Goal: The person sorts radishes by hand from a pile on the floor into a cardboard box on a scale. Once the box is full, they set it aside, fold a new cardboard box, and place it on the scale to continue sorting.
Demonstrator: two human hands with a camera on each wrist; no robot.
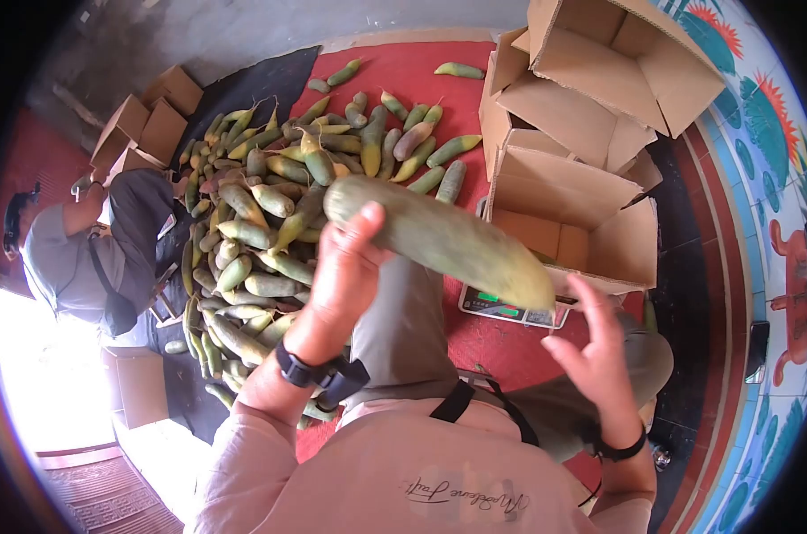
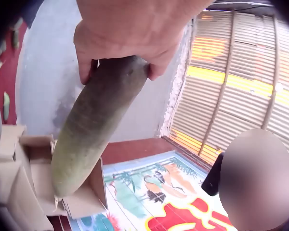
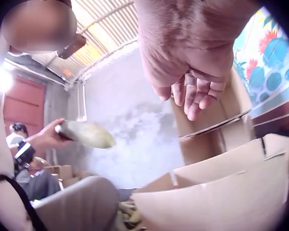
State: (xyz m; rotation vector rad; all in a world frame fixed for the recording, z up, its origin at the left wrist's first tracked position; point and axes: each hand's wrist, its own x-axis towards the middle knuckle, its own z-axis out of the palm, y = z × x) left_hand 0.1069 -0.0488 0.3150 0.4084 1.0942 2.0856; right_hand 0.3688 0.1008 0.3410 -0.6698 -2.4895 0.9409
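My left hand (image 1: 348, 265) grips a large green radish (image 1: 443, 238) by its thick end and holds it up in front of me. In the left wrist view the fingers and thumb straddle that end, and the pale tapered tip of the radish (image 2: 94, 130) points down. My right hand (image 1: 595, 343), holding nothing, is near the tip with its fingers spread; in the right wrist view the right hand (image 3: 192, 72) hangs relaxed above the cardboard. Behind the radish, an open cardboard box (image 1: 599, 236) stands on a digital scale (image 1: 515, 311) with green displays.
A big heap of green radishes (image 1: 265, 285) covers the floor to the left, some on a red mat (image 1: 430, 76). More open cardboard boxes (image 1: 621, 67) are stacked at the back right. Another person (image 1: 74, 258) sits at far left by small boxes (image 1: 154, 125).
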